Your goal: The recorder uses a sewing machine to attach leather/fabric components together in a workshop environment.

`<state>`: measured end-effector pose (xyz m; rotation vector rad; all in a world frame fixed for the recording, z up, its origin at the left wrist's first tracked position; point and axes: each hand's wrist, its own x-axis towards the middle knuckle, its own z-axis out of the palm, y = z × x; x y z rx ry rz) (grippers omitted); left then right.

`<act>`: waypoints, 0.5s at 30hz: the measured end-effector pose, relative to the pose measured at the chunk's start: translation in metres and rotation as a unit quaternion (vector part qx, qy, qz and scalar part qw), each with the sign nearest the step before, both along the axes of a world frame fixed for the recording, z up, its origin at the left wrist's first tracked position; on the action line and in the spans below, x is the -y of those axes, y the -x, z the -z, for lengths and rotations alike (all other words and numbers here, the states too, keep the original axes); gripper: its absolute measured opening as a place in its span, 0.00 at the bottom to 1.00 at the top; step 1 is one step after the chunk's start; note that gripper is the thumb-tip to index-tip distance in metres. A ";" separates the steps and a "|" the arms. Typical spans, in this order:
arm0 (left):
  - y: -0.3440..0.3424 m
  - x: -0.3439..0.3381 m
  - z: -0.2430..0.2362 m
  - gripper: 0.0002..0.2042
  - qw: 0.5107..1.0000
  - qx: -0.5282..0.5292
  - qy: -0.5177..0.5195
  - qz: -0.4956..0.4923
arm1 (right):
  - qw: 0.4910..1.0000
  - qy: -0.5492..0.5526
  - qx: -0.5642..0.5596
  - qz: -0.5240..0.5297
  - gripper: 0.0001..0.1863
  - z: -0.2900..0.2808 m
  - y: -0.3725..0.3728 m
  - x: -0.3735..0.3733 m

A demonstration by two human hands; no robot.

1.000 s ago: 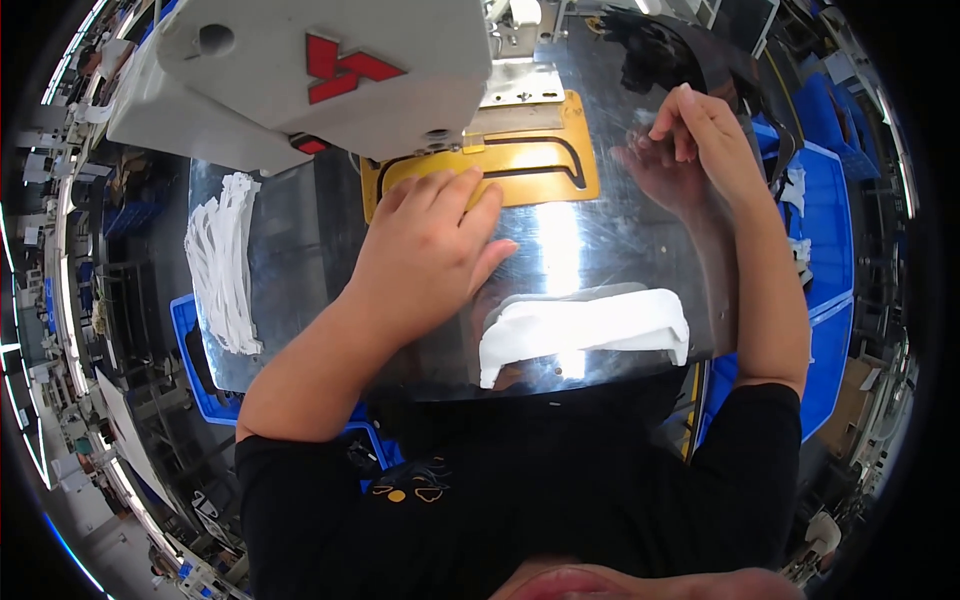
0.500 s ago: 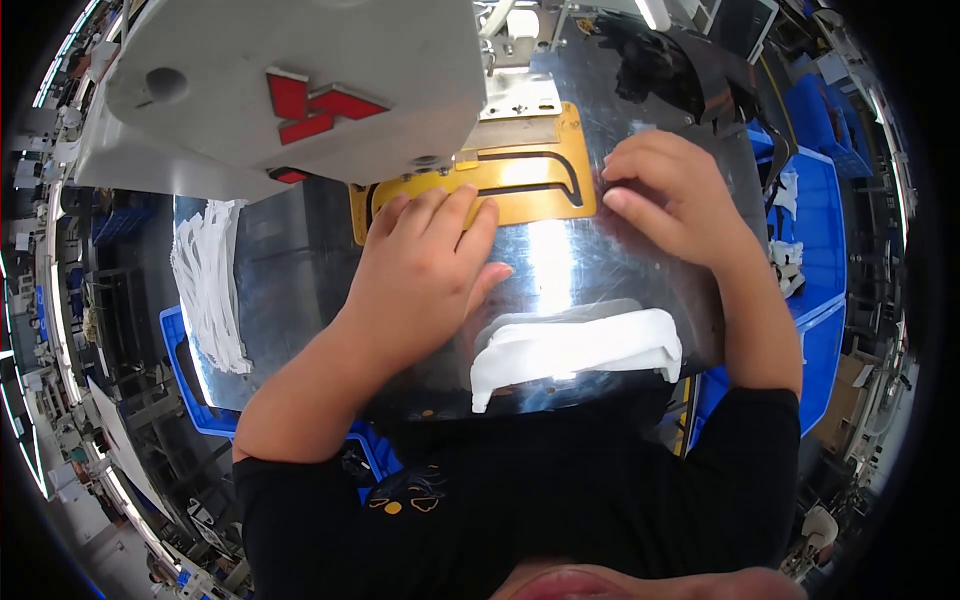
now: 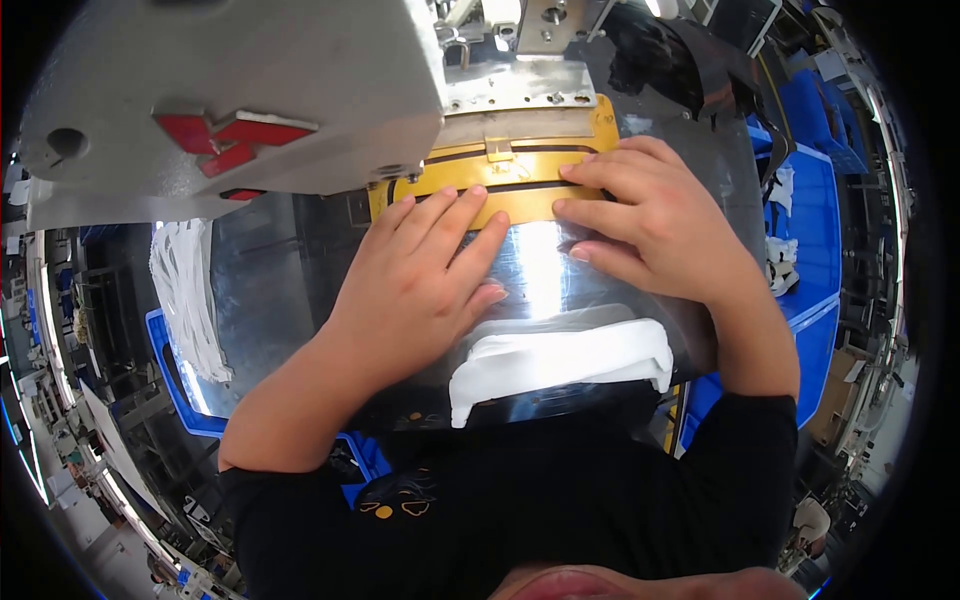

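Note:
My left hand [image 3: 415,280] rests fingertips on the near edge of a yellow slotted plate [image 3: 530,208], fingers apart. On the plate's right part lie the fingertips of my right hand [image 3: 650,220], also spread. The plate sits on a shiny metal table [image 3: 280,300], under metal fittings [image 3: 525,85] beside a large pale machine head [image 3: 270,90] with a red emblem. Nearer me on the table lies a stack of white shaped pieces [image 3: 560,355].
A bundle of white strips [image 3: 185,290] lies at the table's left. Blue bins [image 3: 810,230] with material stand right of the table, another blue bin [image 3: 160,350] at lower left. A dark glossy object [image 3: 650,65] is at the back right.
My right hand has come down and leftward, spreading its fingers onto the plate. The plate has shifted right relative to the table, my left fingers still on it. The view has shifted slightly.

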<state>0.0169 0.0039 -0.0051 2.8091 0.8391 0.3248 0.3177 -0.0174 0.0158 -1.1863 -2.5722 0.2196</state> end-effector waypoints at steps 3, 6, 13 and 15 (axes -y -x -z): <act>0.001 0.000 0.001 0.27 1.000 0.017 0.012 0.007 | 1.000 -0.002 0.007 0.020 0.16 -0.004 -0.002 0.002; 0.000 -0.001 0.002 0.27 0.999 0.023 0.026 0.013 | 0.999 -0.012 0.013 0.029 0.15 -0.004 -0.006 0.000; -0.001 -0.001 -0.001 0.27 0.999 0.015 0.028 0.009 | 0.997 -0.047 0.017 0.053 0.16 0.007 -0.015 -0.009; 0.000 -0.001 0.000 0.28 1.000 0.011 0.027 -0.002 | 0.996 -0.043 0.027 0.067 0.15 0.010 -0.018 -0.011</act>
